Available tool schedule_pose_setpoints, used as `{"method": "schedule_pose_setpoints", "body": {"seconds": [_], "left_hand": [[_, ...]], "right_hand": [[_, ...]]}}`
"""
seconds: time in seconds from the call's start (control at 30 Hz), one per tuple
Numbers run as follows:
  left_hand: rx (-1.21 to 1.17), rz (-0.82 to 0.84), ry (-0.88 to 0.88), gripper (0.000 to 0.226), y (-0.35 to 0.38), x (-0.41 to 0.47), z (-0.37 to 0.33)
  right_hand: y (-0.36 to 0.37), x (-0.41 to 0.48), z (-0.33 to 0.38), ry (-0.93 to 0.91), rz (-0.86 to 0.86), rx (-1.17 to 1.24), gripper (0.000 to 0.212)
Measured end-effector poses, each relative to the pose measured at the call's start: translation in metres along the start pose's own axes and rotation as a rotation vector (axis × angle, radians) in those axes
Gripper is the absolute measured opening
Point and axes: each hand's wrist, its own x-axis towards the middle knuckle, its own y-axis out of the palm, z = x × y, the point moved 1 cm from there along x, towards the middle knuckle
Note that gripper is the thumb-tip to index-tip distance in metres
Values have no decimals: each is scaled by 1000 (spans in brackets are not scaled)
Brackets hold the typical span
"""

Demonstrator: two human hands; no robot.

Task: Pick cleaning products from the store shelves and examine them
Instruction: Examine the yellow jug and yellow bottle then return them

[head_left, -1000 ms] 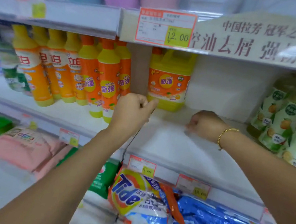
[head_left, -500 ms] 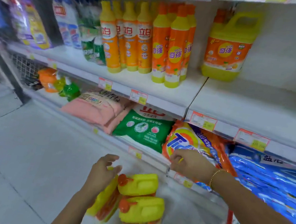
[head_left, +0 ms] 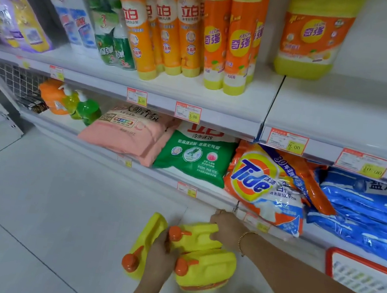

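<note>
In the head view, three yellow jugs with orange caps are grouped low down, in front of the lower shelf [head_left: 158,171] and over the pale floor [head_left: 41,199]. Whether they rest on the floor cannot be told. The upper jug [head_left: 199,235] is gripped by the right hand [head_left: 227,231], whose fingers are curled over its handle. The left hand [head_left: 158,259] is wedged between the left jug [head_left: 149,235] and the other two, touching them. Its fingers are hidden, so how far it is closed cannot be told. The lower jug [head_left: 209,269] lies just beneath the upper one, touching it.

The risks are judged as follows. The left jug is tilted on edge and seems to be propped only by the left hand, so it could topple if that hand were withdrawn. Only one jug is firmly held, so the lower jug could roll or slip when the upper one is lifted. The Tide bag [head_left: 265,182] overhangs the shelf edge just above the right hand and could be dragged down by a rising wrist.

Counted:
- three jugs by the hands
- one matching jug [head_left: 314,34] on the upper shelf [head_left: 330,111]
- some seven slim orange bottles [head_left: 238,40] beside it, partly hidden behind one another
- one green bag [head_left: 196,156]
- one Tide bag
- one red-rimmed basket [head_left: 329,260] at the right
</note>
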Motion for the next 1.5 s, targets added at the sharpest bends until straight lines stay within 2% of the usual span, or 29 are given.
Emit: {"method": "schedule_pose_setpoints", "body": {"seconds": [0.13, 0.27, 0.3, 0.37, 0.53, 0.63, 0.7, 0.83, 0.93, 1.0, 1.07, 1.17, 1.27, 1.37, 1.5], "left_hand": [[-93, -6, -49, 54, -7, -4, 6], [-276, 0, -80, 100, -15, -16, -8], [-297, -6, -37, 103, -16, -19, -21], [-303, -35, 139, 97, -15, -26, -52], [-332, -162, 520, 85, -40, -49, -159], [-277, -147, 721, 81, -57, -57, -226], [-233, -116, 791, 77, -54, -53, -263], [-219, -27, 840, 85, -15, -32, -323], [-229, 45, 791, 86, 25, -14, -350], [-220, 75, 768, 88, 47, -4, -360], [-207, 86, 750, 94, 61, 9, -368], [-165, 80, 742, 88, 73, 32, -380], [-140, 86, 687, 83, 80, 55, -384], [-142, 94, 672, 68, 85, 77, -389], [-92, 118, 635, 58, 94, 116, -400]], "right_hand": [[-22, -8, 18, -28, -43, -19, 47], [-80, -40, 38, -87, -141, 37, 39], [-97, -53, 42, -107, -169, 77, 38], [-133, -83, 52, -137, -242, 184, 38], [-213, -177, 81, -323, -492, 318, 19], [-253, -226, 87, -404, -647, 313, 23], [-273, -247, 79, -408, -750, 300, 21], [-295, -268, 53, -356, -940, 258, 12], [-309, -259, 27, -274, -1023, 244, 15], [-319, -247, 7, -215, -1042, 259, 20], [-331, -237, -6, -205, -1053, 318, 12], [-351, -216, -22, -240, -1003, 434, 19], [-364, -186, -37, -259, -957, 620, 13], [-375, -158, -54, -234, -1010, 703, 33], [-366, -120, -83, -149, -878, 765, 82]]}}
